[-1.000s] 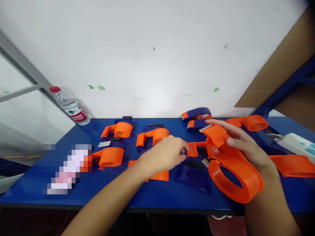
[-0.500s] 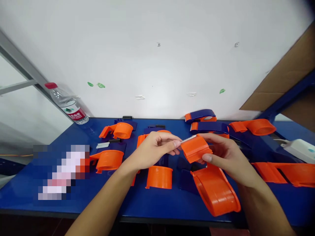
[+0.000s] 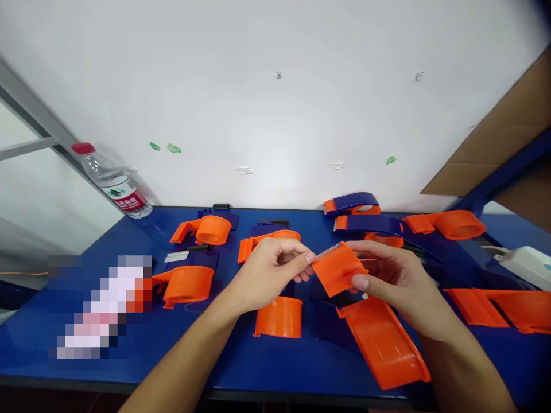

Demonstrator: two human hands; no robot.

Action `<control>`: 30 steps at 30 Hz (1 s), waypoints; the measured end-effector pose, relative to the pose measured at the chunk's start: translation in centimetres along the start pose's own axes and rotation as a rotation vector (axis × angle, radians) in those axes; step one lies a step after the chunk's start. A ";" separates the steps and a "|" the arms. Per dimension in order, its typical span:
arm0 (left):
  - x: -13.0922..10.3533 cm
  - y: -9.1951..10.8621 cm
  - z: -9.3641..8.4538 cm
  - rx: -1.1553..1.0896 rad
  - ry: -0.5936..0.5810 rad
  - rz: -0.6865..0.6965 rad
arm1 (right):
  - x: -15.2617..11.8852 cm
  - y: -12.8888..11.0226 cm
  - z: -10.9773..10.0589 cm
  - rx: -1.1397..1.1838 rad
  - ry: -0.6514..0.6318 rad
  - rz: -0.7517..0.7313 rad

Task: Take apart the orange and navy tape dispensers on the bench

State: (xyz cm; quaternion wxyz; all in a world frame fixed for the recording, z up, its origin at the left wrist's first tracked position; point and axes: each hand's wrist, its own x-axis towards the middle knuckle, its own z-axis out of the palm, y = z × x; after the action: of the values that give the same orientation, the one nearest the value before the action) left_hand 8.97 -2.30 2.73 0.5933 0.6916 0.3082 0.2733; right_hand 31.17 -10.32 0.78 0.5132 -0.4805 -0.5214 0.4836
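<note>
My right hand (image 3: 398, 281) grips the flat head of an orange plastic tape dispenser frame (image 3: 338, 272), thumb in front and fingers behind. The frame's wide round part hangs below that hand, tilted over the table. Along the head's upper edge runs a metal serrated blade (image 3: 329, 250), teeth upward. My left hand (image 3: 273, 269) pinches the blade's left end between thumb and fingers. Whether the blade is seated in the head I cannot tell. Beneath the held frame lies a dark blue dispenser cover (image 3: 331, 327), partly hidden.
Several orange frames (image 3: 189, 284) with blue parts lie across the blue table (image 3: 172, 350). Assembled blue-and-orange tape dispensers (image 3: 370, 223) stand at the back. A water bottle (image 3: 116, 183) leans at the left; a white power strip (image 3: 527, 264) lies right. A white wall (image 3: 267, 115) rises behind.
The orange frame has tilted slightly and its head has shifted a little lower and left. Both hands keep their hold. The view has shifted slightly.
</note>
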 end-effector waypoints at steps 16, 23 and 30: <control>-0.3 0.0 0.2 0.049 -0.024 -0.063 | -0.2 -1.3 -1.0 0.018 0.066 0.056; -0.3 -0.1 -0.8 0.174 -0.015 -0.047 | -0.2 -2.0 -4.5 0.083 0.334 -0.064; 0.2 -1.1 0.2 0.509 -0.115 0.072 | -0.1 -2.0 -5.7 0.173 0.296 -0.083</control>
State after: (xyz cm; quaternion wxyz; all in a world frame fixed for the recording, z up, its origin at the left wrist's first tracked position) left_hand 9.14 -2.16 1.66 0.4066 0.8436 0.3081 0.1677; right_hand 36.85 -10.52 2.79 0.6434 -0.4785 -0.4162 0.4288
